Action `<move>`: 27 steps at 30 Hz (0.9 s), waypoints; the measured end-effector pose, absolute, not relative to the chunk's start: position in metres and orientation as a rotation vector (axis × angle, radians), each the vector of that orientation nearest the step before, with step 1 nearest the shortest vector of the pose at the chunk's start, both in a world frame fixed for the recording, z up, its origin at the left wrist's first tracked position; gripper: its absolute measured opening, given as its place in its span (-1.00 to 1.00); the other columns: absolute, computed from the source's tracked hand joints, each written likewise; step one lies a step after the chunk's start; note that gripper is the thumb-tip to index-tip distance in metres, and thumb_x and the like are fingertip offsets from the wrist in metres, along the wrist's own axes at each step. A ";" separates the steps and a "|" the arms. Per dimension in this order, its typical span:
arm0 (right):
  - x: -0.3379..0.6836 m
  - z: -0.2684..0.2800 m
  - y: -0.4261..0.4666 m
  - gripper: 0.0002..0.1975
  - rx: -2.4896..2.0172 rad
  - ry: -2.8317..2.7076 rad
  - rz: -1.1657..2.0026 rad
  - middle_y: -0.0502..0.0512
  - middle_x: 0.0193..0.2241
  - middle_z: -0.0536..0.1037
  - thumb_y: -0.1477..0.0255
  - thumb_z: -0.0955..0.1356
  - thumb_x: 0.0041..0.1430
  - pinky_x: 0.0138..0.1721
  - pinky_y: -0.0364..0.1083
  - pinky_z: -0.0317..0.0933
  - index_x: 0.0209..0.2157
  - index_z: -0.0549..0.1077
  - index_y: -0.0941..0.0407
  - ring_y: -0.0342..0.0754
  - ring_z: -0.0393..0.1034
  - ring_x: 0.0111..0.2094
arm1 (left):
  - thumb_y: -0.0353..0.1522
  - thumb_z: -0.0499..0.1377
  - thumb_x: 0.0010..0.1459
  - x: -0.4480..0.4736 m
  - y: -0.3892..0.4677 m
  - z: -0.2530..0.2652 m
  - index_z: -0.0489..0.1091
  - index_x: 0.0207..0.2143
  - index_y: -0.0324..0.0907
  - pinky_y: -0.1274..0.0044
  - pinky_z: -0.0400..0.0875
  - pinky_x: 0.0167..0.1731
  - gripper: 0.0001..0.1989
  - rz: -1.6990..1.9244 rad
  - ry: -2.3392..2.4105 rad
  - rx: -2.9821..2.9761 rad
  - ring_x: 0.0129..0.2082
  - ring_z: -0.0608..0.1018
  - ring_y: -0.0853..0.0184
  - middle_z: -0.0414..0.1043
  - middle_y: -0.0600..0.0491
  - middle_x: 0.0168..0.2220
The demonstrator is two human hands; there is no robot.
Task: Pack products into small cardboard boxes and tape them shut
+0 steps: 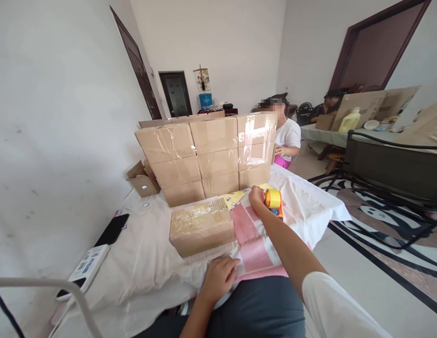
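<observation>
Right hand point(256, 196) has its fingers closed on the tape dispenser point(274, 201), at 3 o'clock from the taped box point(201, 226), long axis 9-to-3. Left hand point(218, 278) rests open on the table point(148, 263) at the box's 6 o'clock, nearer.

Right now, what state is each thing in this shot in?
Single box: closed, taped over, lying flat on the table cloth.
Stacked boxes: closed, wrapped in clear film.
Small box: flaps open, beside the stack.
Tape dispenser: loaded with a yellow roll, gripped by the right hand.
Left hand: resting on the cloth, holding nothing.
Phone: screen dark.
</observation>
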State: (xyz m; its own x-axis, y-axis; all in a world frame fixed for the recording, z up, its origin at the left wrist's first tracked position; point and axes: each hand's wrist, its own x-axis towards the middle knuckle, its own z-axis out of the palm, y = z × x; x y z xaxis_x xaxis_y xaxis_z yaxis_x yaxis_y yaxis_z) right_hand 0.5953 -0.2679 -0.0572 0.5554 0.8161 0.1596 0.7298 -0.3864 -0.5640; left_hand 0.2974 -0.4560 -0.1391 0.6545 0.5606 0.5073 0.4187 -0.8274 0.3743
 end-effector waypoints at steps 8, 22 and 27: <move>0.582 -0.055 -0.269 -0.71 -1.735 -1.012 0.295 0.18 -0.34 0.63 0.21 0.30 0.23 -0.33 -0.11 0.25 -0.30 0.52 0.14 0.01 0.49 -0.34 | -0.49 0.06 0.25 0.297 -0.456 -0.140 0.50 -0.08 -0.08 0.44 0.43 -0.21 -0.70 0.862 0.771 2.628 -0.29 0.59 0.26 0.59 0.06 -0.29; 0.560 -0.047 -0.309 -0.61 -1.186 -0.550 0.354 0.03 -0.52 0.44 0.01 0.25 0.17 -0.38 -0.09 0.21 -0.43 0.29 0.07 -0.07 0.31 -0.47 | -0.51 0.06 0.22 0.296 -0.458 -0.144 0.50 -0.22 -0.10 0.48 0.39 -0.37 -0.75 1.155 0.666 2.655 -0.45 0.54 0.30 0.52 0.07 -0.45; 0.536 -0.047 -0.335 -0.64 -1.034 -0.519 0.449 0.00 -0.44 0.49 0.04 0.29 0.18 -0.54 -0.15 0.06 -0.29 0.26 0.06 -0.20 0.10 -0.60 | -0.53 0.07 0.23 0.294 -0.457 -0.143 0.50 -0.20 -0.12 0.50 0.38 -0.38 -0.76 1.162 0.648 2.637 -0.45 0.53 0.33 0.51 0.07 -0.46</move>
State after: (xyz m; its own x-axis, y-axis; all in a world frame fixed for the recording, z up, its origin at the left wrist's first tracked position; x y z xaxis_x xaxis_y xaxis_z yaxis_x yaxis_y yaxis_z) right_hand 0.5365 -0.3348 -0.0474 0.7931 0.5781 0.1918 -0.1069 0.4423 -0.8905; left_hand 0.2936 -0.4565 -0.1429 0.5975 0.4621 0.6553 0.3148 -0.8868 0.3383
